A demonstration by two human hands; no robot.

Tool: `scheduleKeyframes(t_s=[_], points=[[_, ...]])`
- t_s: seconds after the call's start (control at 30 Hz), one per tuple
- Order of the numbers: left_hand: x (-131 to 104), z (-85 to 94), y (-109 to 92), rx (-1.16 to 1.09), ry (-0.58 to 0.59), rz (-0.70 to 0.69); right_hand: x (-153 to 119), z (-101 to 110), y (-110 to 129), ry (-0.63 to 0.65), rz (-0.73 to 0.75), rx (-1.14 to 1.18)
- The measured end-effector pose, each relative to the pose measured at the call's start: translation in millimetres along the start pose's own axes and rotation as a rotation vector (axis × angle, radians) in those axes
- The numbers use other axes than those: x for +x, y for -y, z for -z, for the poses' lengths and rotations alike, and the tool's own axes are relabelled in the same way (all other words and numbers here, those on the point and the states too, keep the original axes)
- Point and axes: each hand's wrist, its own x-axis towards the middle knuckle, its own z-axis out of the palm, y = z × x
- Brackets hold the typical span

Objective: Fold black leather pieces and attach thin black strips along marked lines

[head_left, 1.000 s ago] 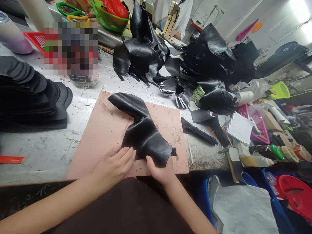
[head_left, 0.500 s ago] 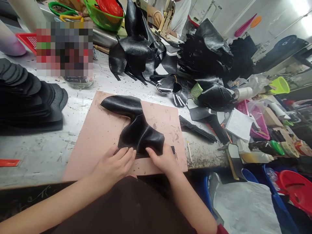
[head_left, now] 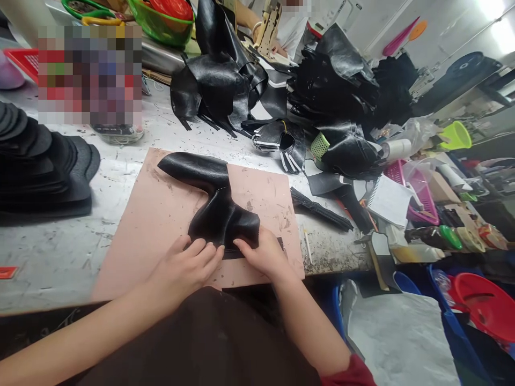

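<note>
A shiny black leather shoe upper (head_left: 209,209) lies on a pink board (head_left: 132,230), its long rounded end pointing to the far left and its near part bent up in folds. My left hand (head_left: 191,265) is closed at the near edge, fingers curled and pressed against the leather. At the near right corner my right hand (head_left: 263,254) grips the piece, thumb on top and the other fingers hidden beneath or behind it. A dark strip with a jagged end (head_left: 280,244) shows just beyond my right hand.
Stacked black foam-like pieces (head_left: 44,161) stand at the left. Black leather parts (head_left: 217,80) are heaped at the back, near a sewing machine (head_left: 269,29) with a person behind it. A bundle of black strips (head_left: 322,209) and a notebook (head_left: 392,201) lie to the right.
The view has shifted slightly, moving the scene left. The leather's near right part has drawn in a little toward my left hand, and my right hand has moved with it.
</note>
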Motion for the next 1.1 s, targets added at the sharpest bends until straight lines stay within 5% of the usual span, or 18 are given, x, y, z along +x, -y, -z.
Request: scheduleKeyframes(t_s=[0.2,0.43,0.57,0.7,0.83,0.93,1.0,1.1], points=[[2,-2.2,-3,0.036,-0.004,-0.052,-1,-2,0,0.011,-0.003,-0.081],[12,-2.3,-6,-0.019,0.048,-0.001,-8,-4,-5,-0.128,0.067,-0.284],[18,10.9,-9,-0.127,0.085,0.083,-10,8,-6,-0.099,0.038,0.014],[4,24.0,-21,-0.504,0.017,0.402,-16,4,2,0.01,-0.112,0.503],[-6,29.8,-31,-1.45,0.209,0.998,-28,-13,17,0.002,-0.253,0.984],[-2,36.5,-35,-1.926,-0.061,1.379,-37,-22,26,-0.002,-0.269,1.13],[2,41.6,-36,-2.01,-0.257,1.472,-42,-24,28,0.024,-0.274,1.158],[4,46.6,-36,-1.994,-0.259,1.516,-47,-25,29,0.063,-0.286,1.15]])
